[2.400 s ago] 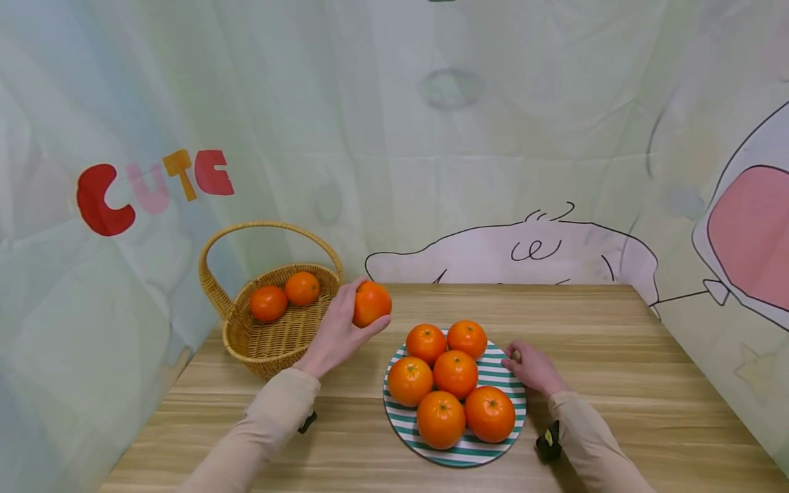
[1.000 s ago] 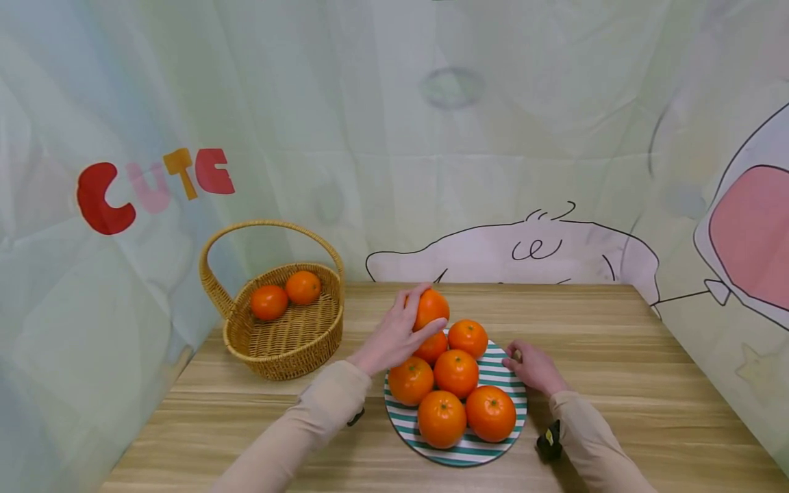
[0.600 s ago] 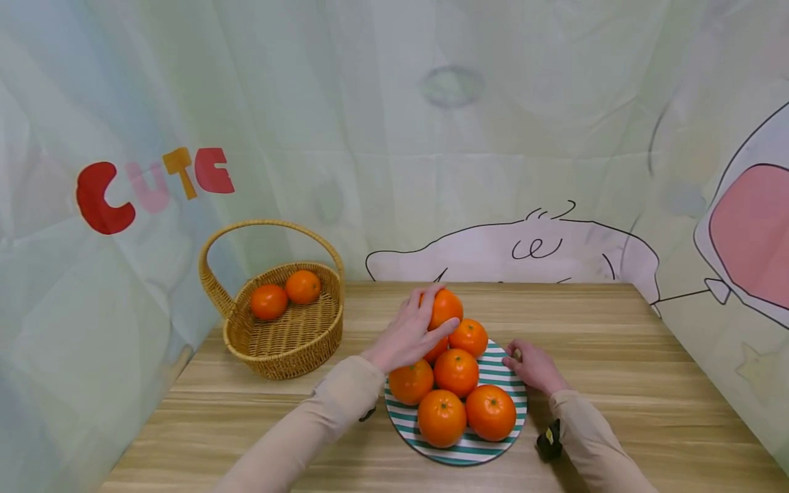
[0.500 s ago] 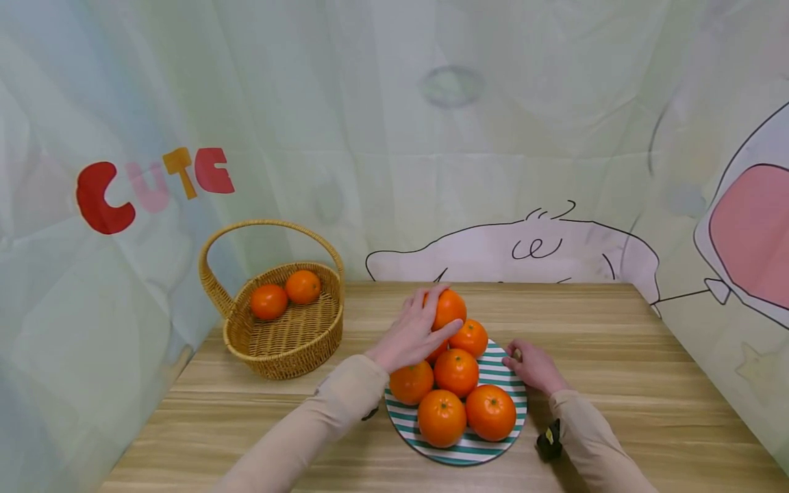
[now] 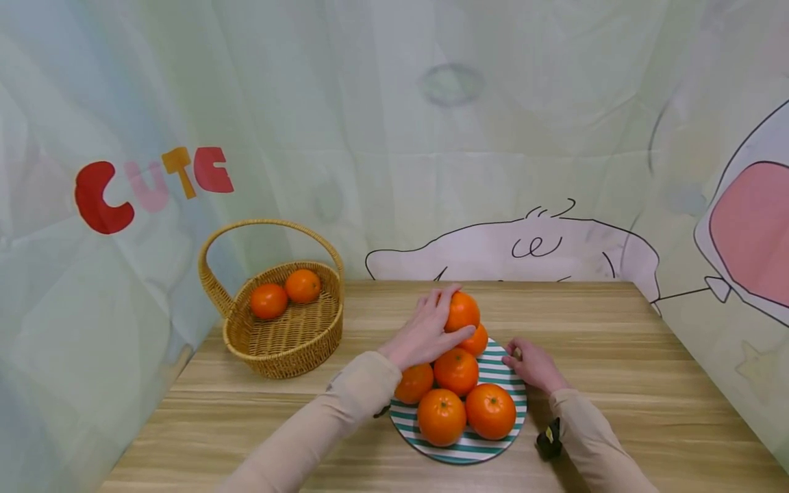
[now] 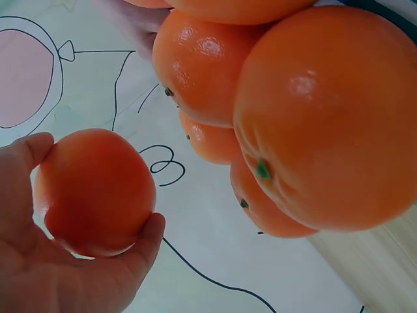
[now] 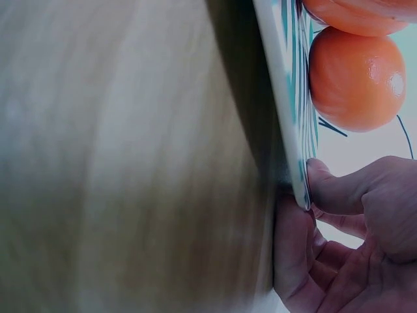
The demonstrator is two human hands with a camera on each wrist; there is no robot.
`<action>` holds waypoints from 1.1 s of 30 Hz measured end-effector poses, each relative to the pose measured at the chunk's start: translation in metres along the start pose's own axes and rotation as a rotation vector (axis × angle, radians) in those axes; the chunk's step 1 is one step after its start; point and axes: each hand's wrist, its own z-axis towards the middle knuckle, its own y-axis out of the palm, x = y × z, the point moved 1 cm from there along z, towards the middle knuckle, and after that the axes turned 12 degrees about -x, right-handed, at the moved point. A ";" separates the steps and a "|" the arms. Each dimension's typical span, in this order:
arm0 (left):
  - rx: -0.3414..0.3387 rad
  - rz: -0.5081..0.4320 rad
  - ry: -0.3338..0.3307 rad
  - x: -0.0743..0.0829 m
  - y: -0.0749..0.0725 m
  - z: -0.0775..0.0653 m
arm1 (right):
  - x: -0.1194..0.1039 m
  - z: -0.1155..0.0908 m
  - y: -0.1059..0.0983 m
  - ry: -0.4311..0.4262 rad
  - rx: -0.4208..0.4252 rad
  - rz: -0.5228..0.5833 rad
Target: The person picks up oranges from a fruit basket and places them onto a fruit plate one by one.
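My left hand (image 5: 425, 332) holds an orange (image 5: 464, 312) over the far side of a plate (image 5: 501, 373) striped green and white. In the left wrist view, the held orange (image 6: 98, 192) sits between thumb and fingertips, with background showing around it. Several more oranges lie on the plate, among them a front one (image 5: 442, 417) and a middle one (image 5: 457, 372); my left hand covers part of the group at the back left. At the plate's right edge is my right hand (image 5: 535, 366). The right wrist view shows its thumb (image 7: 339, 190) on top of the rim and fingers beneath, pinching it.
A wicker basket (image 5: 280, 356) with a tall arched handle stands at the left, two oranges (image 5: 269, 301) inside it. All of this rests on a wooden table (image 5: 616, 342), whose far edge meets a printed curtain (image 5: 394, 137).
My left hand has carried the orange rightward from beside the basket to over the plate's far oranges, creeping further right lately. My right hand stays at the plate's rim.
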 end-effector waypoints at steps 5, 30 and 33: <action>-0.021 -0.015 0.022 0.005 0.003 0.003 | 0.000 0.000 0.000 -0.007 0.002 -0.003; -0.135 0.098 0.016 0.019 0.018 0.012 | -0.001 -0.002 -0.001 -0.028 0.013 0.002; -0.142 0.104 0.016 0.020 0.021 0.013 | -0.001 -0.001 -0.001 -0.029 0.014 0.004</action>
